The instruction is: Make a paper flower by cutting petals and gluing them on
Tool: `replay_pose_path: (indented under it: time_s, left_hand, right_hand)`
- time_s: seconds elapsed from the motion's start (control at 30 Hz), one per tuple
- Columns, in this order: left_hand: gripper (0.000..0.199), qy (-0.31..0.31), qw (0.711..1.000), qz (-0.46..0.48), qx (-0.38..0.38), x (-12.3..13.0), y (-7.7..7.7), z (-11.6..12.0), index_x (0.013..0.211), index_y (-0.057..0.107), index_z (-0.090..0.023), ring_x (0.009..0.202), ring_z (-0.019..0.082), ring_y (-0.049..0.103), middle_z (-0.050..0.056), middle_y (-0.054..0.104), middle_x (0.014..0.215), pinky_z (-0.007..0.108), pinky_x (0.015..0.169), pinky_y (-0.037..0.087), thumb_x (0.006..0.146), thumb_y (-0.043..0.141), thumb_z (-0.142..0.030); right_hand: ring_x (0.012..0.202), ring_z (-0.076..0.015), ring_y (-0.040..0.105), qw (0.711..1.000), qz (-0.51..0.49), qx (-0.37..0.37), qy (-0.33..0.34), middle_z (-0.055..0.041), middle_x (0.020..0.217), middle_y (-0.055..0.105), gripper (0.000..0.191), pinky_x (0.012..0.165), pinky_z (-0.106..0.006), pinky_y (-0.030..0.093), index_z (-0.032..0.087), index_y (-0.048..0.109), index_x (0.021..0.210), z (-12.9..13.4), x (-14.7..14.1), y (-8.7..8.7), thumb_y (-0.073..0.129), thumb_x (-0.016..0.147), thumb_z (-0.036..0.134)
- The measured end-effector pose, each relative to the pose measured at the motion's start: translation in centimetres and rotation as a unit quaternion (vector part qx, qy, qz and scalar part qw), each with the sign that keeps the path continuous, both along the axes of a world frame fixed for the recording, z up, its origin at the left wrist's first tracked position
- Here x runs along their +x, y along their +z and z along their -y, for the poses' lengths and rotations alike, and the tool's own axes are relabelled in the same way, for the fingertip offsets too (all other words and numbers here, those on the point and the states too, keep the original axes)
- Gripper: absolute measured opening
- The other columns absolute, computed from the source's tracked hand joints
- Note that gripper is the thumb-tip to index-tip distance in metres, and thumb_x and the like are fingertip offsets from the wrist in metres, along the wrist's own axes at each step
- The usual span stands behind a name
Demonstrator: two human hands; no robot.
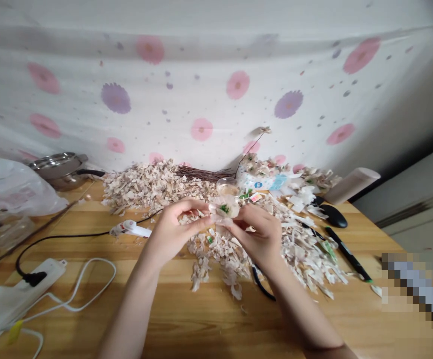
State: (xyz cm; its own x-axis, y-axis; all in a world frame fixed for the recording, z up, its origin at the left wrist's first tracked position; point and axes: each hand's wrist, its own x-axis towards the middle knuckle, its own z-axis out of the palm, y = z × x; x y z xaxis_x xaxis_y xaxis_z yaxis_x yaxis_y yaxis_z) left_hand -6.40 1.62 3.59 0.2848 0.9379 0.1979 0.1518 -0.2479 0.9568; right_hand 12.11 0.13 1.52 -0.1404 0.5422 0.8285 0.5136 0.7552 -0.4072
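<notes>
Between my two hands is a small pale flower with a green centre (224, 209), raised above the table. My left hand (181, 224) pinches its left edge between thumb and fingers. On the other side my right hand (259, 232) grips the right edge, its fingers closed. Under and around the hands lie many cream petal-like scraps (231, 259). A small clear cup (227, 186) stands just behind the flower. To the left of my left hand a white glue gun (130, 229) rests on the wood.
A white power strip (22, 294) with cables lies at the left, near a plastic bag (14, 187) and a metal pot (61, 169). Behind are thin brown twigs (207, 174) and a tissue pack (263, 182). At right are a black mouse (334, 215), a black marker (348, 254) and a pale roll (353, 184).
</notes>
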Motion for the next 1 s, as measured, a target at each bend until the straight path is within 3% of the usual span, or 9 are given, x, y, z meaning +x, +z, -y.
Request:
replay_pose_path:
  time_s: [0.3,0.43,0.5,0.57,0.67,0.73,0.8,0.9,1.0]
  left_hand:
    - [0.003,0.004,0.990,-0.022,0.138,1.4,0.0,1.1,0.077,0.068,-0.018,0.083,0.014,0.060,0.001,0.066,0.085,0.022,0.076,0.045,0.079,0.067,-0.017]
    - [0.003,0.061,0.972,-0.084,0.208,1.1,-0.1,1.0,0.081,0.064,-0.020,0.080,0.012,0.059,-0.001,0.065,0.083,0.021,0.074,0.044,0.083,0.063,-0.017]
    - [0.005,0.080,0.962,-0.110,0.238,0.9,-0.3,0.9,0.084,0.062,-0.020,0.077,0.011,0.059,-0.002,0.064,0.081,0.021,0.072,0.044,0.084,0.061,-0.015]
    - [0.008,0.079,0.951,-0.131,0.269,0.7,-0.3,0.8,0.085,0.060,-0.020,0.075,0.011,0.058,-0.003,0.063,0.080,0.020,0.070,0.043,0.085,0.058,-0.013]
    - [0.010,0.070,0.930,-0.153,0.326,0.8,-0.3,0.7,0.087,0.057,-0.020,0.079,0.011,0.058,-0.002,0.062,0.083,0.020,0.072,0.043,0.086,0.056,-0.010]
    - [0.010,0.064,0.917,-0.165,0.357,1.0,-0.3,0.8,0.088,0.055,-0.020,0.083,0.012,0.058,0.000,0.062,0.086,0.021,0.075,0.043,0.086,0.055,-0.010]
    - [0.010,0.050,0.909,-0.180,0.373,1.3,-0.4,0.8,0.088,0.053,-0.019,0.085,0.013,0.059,0.001,0.062,0.087,0.022,0.076,0.044,0.086,0.054,-0.009]
    - [0.009,0.012,0.903,-0.205,0.377,1.8,-0.5,0.7,0.086,0.052,-0.019,0.087,0.015,0.059,0.001,0.062,0.085,0.025,0.079,0.044,0.086,0.053,-0.010]
    - [0.008,-0.005,0.901,-0.217,0.376,2.1,-0.6,0.5,0.086,0.053,-0.019,0.087,0.016,0.060,0.002,0.063,0.085,0.028,0.081,0.045,0.086,0.053,-0.011]
  right_hand:
    - [0.050,-0.0096,0.047,0.993,0.023,-0.117,0.022,0.0017,0.053,0.054,0.029,0.049,-0.021,0.036,0.015,0.059,0.061,0.5,-0.3,0.2,0.069,0.080,0.034]
    - [0.063,-0.0128,0.058,0.963,0.103,-0.247,0.003,-0.0011,0.071,0.064,0.017,0.060,-0.022,0.043,0.017,0.064,0.086,1.1,1.7,1.2,0.065,0.084,0.035]
    - [0.073,-0.0158,0.063,0.935,0.161,-0.312,-0.040,-0.0034,0.083,0.068,0.013,0.066,-0.025,0.046,0.020,0.064,0.094,1.6,3.9,0.7,0.055,0.090,0.029]
    - [0.077,-0.0205,0.065,0.893,0.240,-0.368,-0.096,-0.0063,0.084,0.069,0.019,0.069,-0.030,0.048,0.019,0.065,0.087,2.6,6.5,-1.6,0.047,0.092,0.026]
    - [0.086,-0.0292,0.067,0.843,0.306,-0.398,-0.194,-0.0129,0.091,0.068,0.016,0.075,-0.040,0.051,0.016,0.064,0.090,4.8,9.6,-7.5,0.049,0.085,0.020]
    - [0.092,-0.0298,0.066,0.845,0.293,-0.397,-0.206,-0.0145,0.102,0.066,0.021,0.078,-0.041,0.052,0.017,0.062,0.099,6.4,10.5,-11.7,0.053,0.081,0.021]
    - [0.093,-0.0305,0.066,0.850,0.263,-0.391,-0.238,-0.0152,0.103,0.065,0.025,0.077,-0.041,0.054,0.016,0.060,0.102,7.6,10.6,-14.6,0.054,0.078,0.022]
    - [0.090,-0.0299,0.066,0.857,0.240,-0.384,-0.246,-0.0136,0.097,0.064,0.024,0.076,-0.042,0.054,0.017,0.058,0.098,8.2,10.0,-16.0,0.052,0.074,0.018]
    - [0.080,-0.0275,0.066,0.863,0.235,-0.381,-0.234,-0.0121,0.092,0.061,0.022,0.071,-0.040,0.054,0.017,0.056,0.091,7.7,9.8,-15.3,0.050,0.070,0.014]
